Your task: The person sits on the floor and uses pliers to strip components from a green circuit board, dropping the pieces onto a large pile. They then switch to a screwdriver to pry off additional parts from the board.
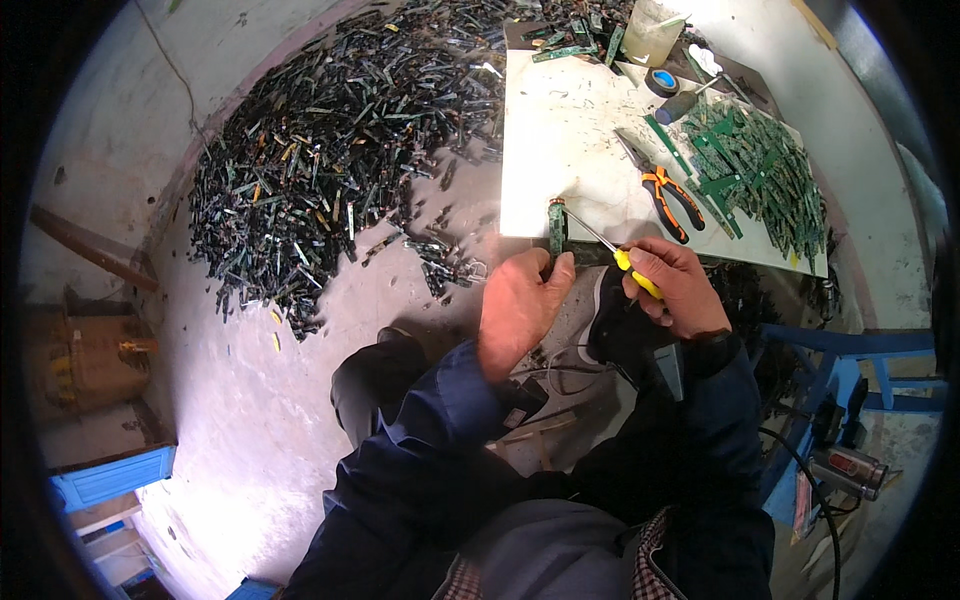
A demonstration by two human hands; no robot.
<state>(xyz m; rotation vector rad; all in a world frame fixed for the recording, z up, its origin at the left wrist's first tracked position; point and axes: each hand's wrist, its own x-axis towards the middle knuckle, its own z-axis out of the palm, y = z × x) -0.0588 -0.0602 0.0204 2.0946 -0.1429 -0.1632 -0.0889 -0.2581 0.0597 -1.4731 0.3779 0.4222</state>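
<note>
My left hand (518, 302) pinches a narrow green circuit board strip (557, 230) upright at the near edge of the white tabletop (565, 120). A coppery bit shows at the strip's top end. In my right hand (687, 287) is a screwdriver (638, 273) with a yellow handle. Its metal shaft slants up and left, and the tip is at or close to the strip's upper end; contact is hard to make out. Long-nose pliers (672, 205) with orange and black handles lie spread on the tabletop, just beyond my right hand.
Bare green strips (765, 180) are heaped on the tabletop's right, near a roll of tape (661, 81) and a tub (652, 35). A large pile of dark strips (330, 160) covers the floor at left. A heat gun (848, 472) hangs by a blue stool (850, 343).
</note>
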